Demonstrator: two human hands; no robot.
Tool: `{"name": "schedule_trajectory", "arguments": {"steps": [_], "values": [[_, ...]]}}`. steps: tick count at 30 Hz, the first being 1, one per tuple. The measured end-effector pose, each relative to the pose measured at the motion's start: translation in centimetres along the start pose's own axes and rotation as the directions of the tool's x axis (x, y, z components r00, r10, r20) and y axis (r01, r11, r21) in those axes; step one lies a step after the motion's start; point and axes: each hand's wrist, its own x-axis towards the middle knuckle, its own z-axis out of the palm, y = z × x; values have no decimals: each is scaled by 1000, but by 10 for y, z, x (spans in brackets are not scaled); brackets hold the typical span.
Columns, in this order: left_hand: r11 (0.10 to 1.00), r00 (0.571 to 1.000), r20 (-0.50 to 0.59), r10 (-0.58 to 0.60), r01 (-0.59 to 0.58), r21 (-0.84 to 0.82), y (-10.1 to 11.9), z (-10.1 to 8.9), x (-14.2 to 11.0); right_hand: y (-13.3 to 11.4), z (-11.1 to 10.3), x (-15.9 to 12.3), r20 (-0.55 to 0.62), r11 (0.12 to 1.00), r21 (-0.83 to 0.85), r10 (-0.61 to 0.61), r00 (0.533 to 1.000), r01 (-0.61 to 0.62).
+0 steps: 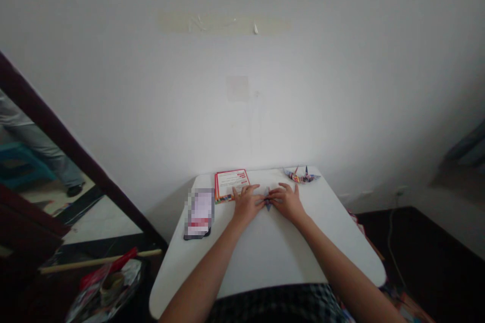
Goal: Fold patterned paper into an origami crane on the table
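Note:
A small piece of patterned origami paper (269, 205), folded to a narrow pointed shape, lies on the white table between my hands. My left hand (247, 204) grips its left side with the fingertips. From the other side, the fingers of my right hand (291, 203) close on its right edge. Fingertips hide part of the folds. Beyond my right hand, folded paper cranes (302, 176) in colourful print stand near the table's back edge. Just past my left hand is a red-bordered printed booklet or pack (229, 181).
A phone (200, 209), its screen blurred out, lies at the left of the white table (273, 257). The table's back meets the wall (333, 86). On the floor at left are a lined rubbish bin (121, 287) and a leaning mirror (94, 207).

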Motion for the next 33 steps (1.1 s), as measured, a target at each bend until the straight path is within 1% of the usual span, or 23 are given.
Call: {"name": "schedule_trajectory", "arguments": {"steps": [4, 10, 15, 18, 22, 29, 33], "values": [[998, 1000, 11, 10, -11, 63, 5, -5, 1, -4, -3, 1, -25, 997, -69, -24, 999, 22], [993, 1000, -12, 3, -2, 118, 8, -6, 1, -6, -7, 0, -29, 994, -75, 78, 997, -80], [993, 995, 23, -96, 94, 69, 5, -2, 2, -6, -6, 0, 18, 983, 16, 181, 983, -181], [988, 988, 33, -152, 151, 32, 3, 0, 3, -4, -4, -1, 12, 974, 63, 217, 976, -217], [985, 985, 26, -172, 172, 0, 2, 2, 2, -2, -1, -2, -15, 973, 87, 214, 977, -212], [995, 995, -29, -100, 100, 5, 2, 5, 0, 0, 5, -5, -104, 981, 85, 185, 977, -177], [997, 996, -50, -73, 73, -9, 1, 7, 0, -2, 4, -6, -123, 987, 64, 154, 980, -147]]}}
